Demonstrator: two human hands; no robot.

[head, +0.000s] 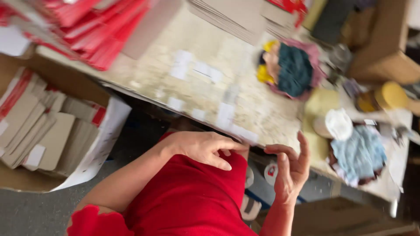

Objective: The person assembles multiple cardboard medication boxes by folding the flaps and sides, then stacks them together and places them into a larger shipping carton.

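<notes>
The view is tilted and blurred. My left hand (205,147) rests at the near edge of a worn beige worktable (210,52), fingers loosely curled over my red-clad lap (188,196), holding nothing. My right hand (291,168) hovers just below the table edge, palm turned inward, fingers spread and empty. Several small white paper labels (225,114) lie on the table just beyond both hands.
Red flat cartons (94,30) are stacked at the table's far left and grey card sheets (234,15) at the back. A box of brown cardboard pieces (41,131) sits on the floor at left. Cloth bundles (293,70), a white tape roll (334,124) and a yellow roll (390,95) crowd the right.
</notes>
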